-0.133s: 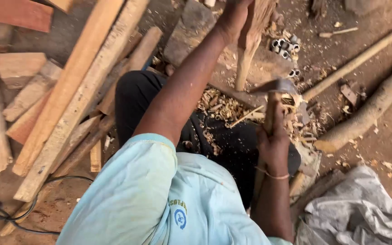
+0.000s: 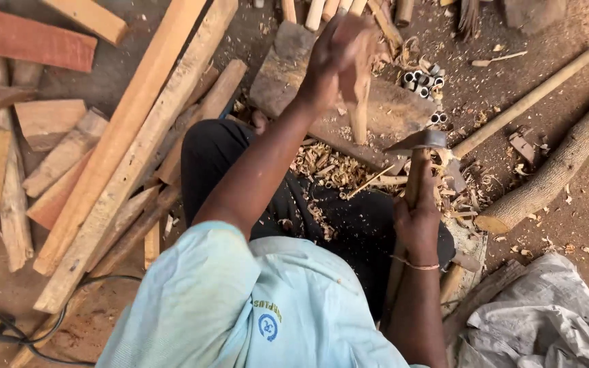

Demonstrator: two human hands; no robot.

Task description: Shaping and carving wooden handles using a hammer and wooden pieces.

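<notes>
The left hand (image 2: 339, 58) stayed closed around the upright wooden stick (image 2: 359, 102) on the chopping block (image 2: 390, 109), barely shifted. The right hand (image 2: 417, 218) kept the hatchet (image 2: 417, 143) gripped, head level beside the stick's base.

1. Soft, even daylight fills the scene; the sandy ground is bright without harsh glare.
2. Shadows are faint and short, darkest beneath the long pale wooden planks (image 2: 131, 136).
3. The raised left hand (image 2: 335, 58) and the thin wooden stick (image 2: 360, 102) it grips are smeared by motion blur.
4. The right hand (image 2: 417, 221) and the pale blue shirt (image 2: 240, 307) look sharp.
5. Straight planks bow slightly near the frame edges.
</notes>
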